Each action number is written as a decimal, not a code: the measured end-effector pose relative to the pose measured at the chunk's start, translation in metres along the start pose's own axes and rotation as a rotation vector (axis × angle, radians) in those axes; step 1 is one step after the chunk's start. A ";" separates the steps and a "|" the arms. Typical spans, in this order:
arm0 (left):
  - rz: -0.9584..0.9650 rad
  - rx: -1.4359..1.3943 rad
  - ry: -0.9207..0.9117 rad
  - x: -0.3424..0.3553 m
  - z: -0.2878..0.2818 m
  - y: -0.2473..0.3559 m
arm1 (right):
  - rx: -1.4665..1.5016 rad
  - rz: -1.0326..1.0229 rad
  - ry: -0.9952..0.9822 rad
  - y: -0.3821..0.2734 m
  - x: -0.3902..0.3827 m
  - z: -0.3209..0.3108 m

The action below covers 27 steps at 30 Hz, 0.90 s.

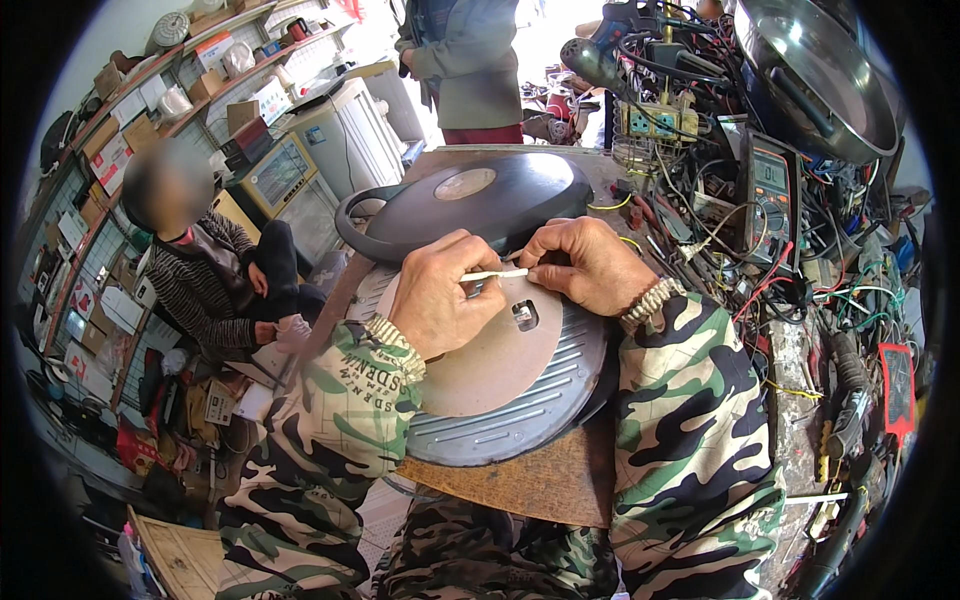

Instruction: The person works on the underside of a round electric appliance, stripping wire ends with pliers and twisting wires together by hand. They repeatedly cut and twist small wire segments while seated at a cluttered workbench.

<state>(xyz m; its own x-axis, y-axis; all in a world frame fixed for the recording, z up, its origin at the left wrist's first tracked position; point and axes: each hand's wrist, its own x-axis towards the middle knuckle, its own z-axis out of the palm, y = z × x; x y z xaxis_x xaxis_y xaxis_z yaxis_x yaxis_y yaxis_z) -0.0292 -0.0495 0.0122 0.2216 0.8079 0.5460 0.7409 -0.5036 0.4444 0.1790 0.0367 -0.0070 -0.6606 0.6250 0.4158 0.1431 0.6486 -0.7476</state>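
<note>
A thin white wire or sleeve [512, 273] runs horizontally between the fingers of my left hand [450, 295] and my right hand [585, 265], each pinching it. Both hands are over a round grey ribbed metal plate [485, 425] with a beige disc [490, 375] on it and a small dark square opening [525, 315] near the middle. Behind my hands a black oval appliance body [520, 190] with a loop handle lies tilted at the back, its near edge partly hidden by my fingers.
Right: tangled wires and tools, a multimeter [770, 200], a steel pan [820, 80]. Left: a seated person [215, 280], shelves of boxes [110, 150], white appliances [340, 140]. Another person [460, 70] stands beyond the wooden board [540, 490].
</note>
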 end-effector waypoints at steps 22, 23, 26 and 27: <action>-0.064 -0.102 -0.013 -0.010 -0.003 -0.012 | 0.040 0.018 -0.002 0.004 0.006 0.005; -0.077 -0.143 -0.023 -0.005 -0.002 -0.008 | 0.040 0.037 0.008 0.003 0.004 0.001; -0.101 -0.137 -0.063 0.002 -0.004 0.015 | 0.032 0.057 0.031 0.003 0.000 -0.005; -0.060 -0.074 -0.075 0.002 -0.003 0.013 | 0.022 0.042 0.037 0.002 0.000 -0.005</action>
<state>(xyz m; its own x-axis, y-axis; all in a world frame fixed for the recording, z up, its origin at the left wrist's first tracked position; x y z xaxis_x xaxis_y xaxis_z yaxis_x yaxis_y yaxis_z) -0.0211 -0.0555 0.0207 0.2271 0.8566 0.4634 0.7060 -0.4725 0.5275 0.1828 0.0403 -0.0059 -0.6264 0.6676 0.4025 0.1533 0.6117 -0.7761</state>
